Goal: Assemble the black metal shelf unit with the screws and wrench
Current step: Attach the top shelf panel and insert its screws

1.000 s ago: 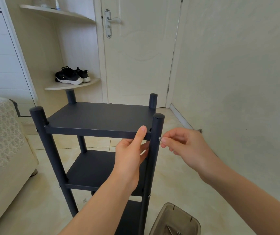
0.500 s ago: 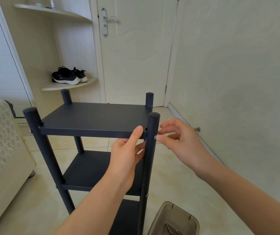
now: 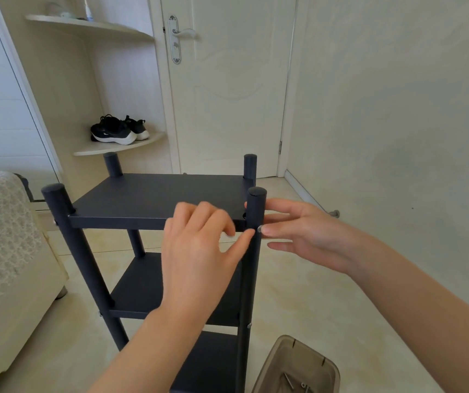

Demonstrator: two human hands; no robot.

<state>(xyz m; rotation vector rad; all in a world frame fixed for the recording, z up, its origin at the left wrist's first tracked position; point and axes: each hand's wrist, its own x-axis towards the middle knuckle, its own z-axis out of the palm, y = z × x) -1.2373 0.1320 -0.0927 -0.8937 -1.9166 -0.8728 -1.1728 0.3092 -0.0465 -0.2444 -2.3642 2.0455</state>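
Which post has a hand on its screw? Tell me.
The front right post: the right hand touches a silver screw on it, at the top shelf.

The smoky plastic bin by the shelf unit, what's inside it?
A long metal piece and a couple of small screws lie at the bottom of the bin. Its near end runs out of frame, so anything there is unseen.

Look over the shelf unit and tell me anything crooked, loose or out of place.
One thing: the silver screw in the near right post, level with the top shelf, stands proud of the post, so it looks not yet driven home. Nothing else looks crooked or spilled; the spare screws lie inside the brown tub.
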